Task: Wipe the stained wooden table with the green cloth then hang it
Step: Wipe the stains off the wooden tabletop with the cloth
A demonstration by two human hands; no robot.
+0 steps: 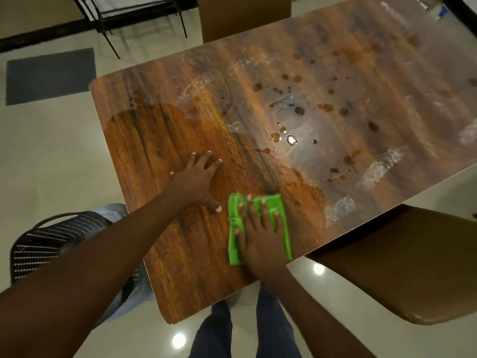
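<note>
The wooden table (160,140) fills the middle of the view, with several brown drops and wet smears (299,111) across its middle and far right. A folded green cloth (277,202) lies near the table's front edge. My right hand (258,233) presses flat on the cloth, fingers spread and straight. My left hand (198,180) rests flat on bare wood just left of the cloth, fingers spread, holding nothing.
A brown chair seat (402,264) sits at the table's right front edge and another brown chair (245,16) at the far side. A black mesh chair (54,244) stands at the left. A grey floor mat (50,76) and a black metal rack (134,14) lie beyond.
</note>
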